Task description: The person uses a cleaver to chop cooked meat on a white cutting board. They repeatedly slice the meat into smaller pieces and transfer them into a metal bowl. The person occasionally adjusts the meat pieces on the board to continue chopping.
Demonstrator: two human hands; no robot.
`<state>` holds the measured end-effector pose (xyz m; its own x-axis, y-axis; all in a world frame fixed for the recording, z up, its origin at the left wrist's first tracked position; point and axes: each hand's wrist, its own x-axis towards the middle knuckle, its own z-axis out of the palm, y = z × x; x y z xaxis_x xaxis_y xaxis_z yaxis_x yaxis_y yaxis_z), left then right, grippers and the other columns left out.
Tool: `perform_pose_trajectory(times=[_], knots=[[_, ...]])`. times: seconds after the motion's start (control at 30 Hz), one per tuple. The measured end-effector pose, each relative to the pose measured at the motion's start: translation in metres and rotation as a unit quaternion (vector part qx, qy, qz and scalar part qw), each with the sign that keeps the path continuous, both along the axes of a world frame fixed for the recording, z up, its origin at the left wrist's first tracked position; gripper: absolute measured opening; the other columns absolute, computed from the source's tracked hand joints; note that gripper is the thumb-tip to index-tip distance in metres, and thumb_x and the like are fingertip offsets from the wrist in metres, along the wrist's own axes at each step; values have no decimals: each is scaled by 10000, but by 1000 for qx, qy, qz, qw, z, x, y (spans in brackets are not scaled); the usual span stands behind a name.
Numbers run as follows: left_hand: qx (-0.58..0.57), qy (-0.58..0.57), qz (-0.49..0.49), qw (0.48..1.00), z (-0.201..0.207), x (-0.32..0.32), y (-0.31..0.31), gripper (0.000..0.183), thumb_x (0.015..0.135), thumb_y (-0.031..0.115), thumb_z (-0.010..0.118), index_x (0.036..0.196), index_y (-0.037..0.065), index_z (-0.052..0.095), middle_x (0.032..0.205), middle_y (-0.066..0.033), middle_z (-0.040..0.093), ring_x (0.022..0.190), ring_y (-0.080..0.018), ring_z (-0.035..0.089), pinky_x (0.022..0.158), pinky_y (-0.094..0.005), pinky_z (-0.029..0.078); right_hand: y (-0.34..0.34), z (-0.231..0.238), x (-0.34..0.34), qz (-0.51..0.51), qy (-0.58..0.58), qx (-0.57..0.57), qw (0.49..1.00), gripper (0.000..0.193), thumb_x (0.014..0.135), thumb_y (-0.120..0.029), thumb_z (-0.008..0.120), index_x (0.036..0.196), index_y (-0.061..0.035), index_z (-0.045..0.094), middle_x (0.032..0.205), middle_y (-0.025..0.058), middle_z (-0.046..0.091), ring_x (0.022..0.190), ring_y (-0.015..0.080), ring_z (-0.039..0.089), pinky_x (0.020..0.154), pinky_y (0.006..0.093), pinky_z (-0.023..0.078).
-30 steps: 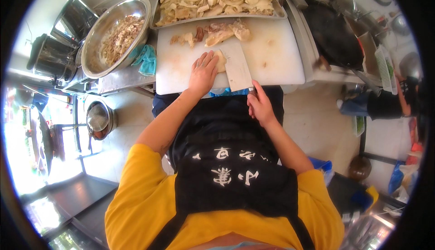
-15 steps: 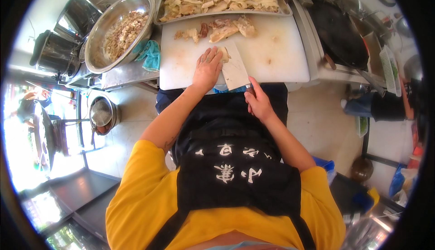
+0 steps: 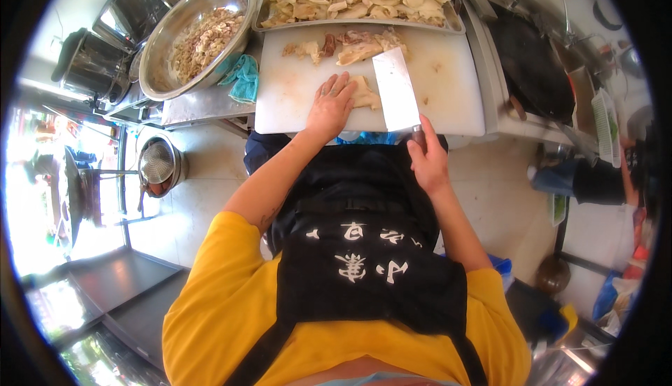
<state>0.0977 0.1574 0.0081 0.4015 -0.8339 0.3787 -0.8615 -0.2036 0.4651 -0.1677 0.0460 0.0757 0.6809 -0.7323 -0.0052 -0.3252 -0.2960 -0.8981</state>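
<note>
My left hand (image 3: 331, 108) lies on the white cutting board (image 3: 448, 99) with its fingers stretched out, touching the edge of a pale, flat piece of cooked meat (image 3: 365, 93). In my right hand (image 3: 430, 158) is the wooden handle of a cleaver (image 3: 397, 88). Its broad blade sits flat-side up to the right of the piece, apart from my left hand. Farther back on the board lie a larger chunk of meat (image 3: 358, 49) and some smaller scraps (image 3: 301, 51).
Behind the board stands a metal tray (image 3: 364, 24) heaped with pale slices. At left are a steel bowl (image 3: 150, 71) of chopped meat and a turquoise cloth (image 3: 245, 81). A black wok (image 3: 535, 71) sits at right. Another person (image 3: 595, 179) is beyond it.
The cleaver has moved right, away from my left hand, along with my right hand. More of the meat piece beside my left fingers now shows.
</note>
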Motion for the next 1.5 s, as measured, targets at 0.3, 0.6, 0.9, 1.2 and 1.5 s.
perform_pose_trajectory(times=[0.3,0.6,0.9,1.2,1.5], knots=[[-95,29,-2,995,-24,9,3,347,978,96,664,1315,15,676,1410,-255,625,1297,-467,571,1122,-529,473,10,31,12,85,194,-315,925,644,999,-146,652,1612,-200,465,1065,184,678,910,441,686,790,524,567],[-95,-27,-35,995,-32,4,3,264,847,129,704,1097,53,665,1317,-197,621,1192,-443,579,1027,-519,492,-8,8,11,137,168,-287,933,727,992,-80,618,1680,-171,403,1165,221,671,1063,439,663,900,504,545],[-34,26,5,999,-17,2,7,309,877,120,706,1179,70,668,1382,-186,593,1254,-436,547,1023,-522,486,-11,-1,14,153,103,-315,931,753,962,-55,628,1676,-160,413,1079,200,669,968,427,662,838,511,530],[-43,37,0,998,-12,0,9,302,882,117,694,1178,60,674,1368,-183,591,1243,-425,538,1022,-523,481,-2,9,17,156,88,-320,930,776,938,-34,654,1670,-153,424,1064,225,693,972,436,676,857,514,536],[-52,28,-1,998,-11,-2,10,314,884,120,694,1192,58,676,1368,-181,590,1241,-424,534,1035,-517,476,-3,8,17,152,97,-309,934,774,944,-38,652,1671,-156,414,1091,228,701,981,437,685,859,518,539]])
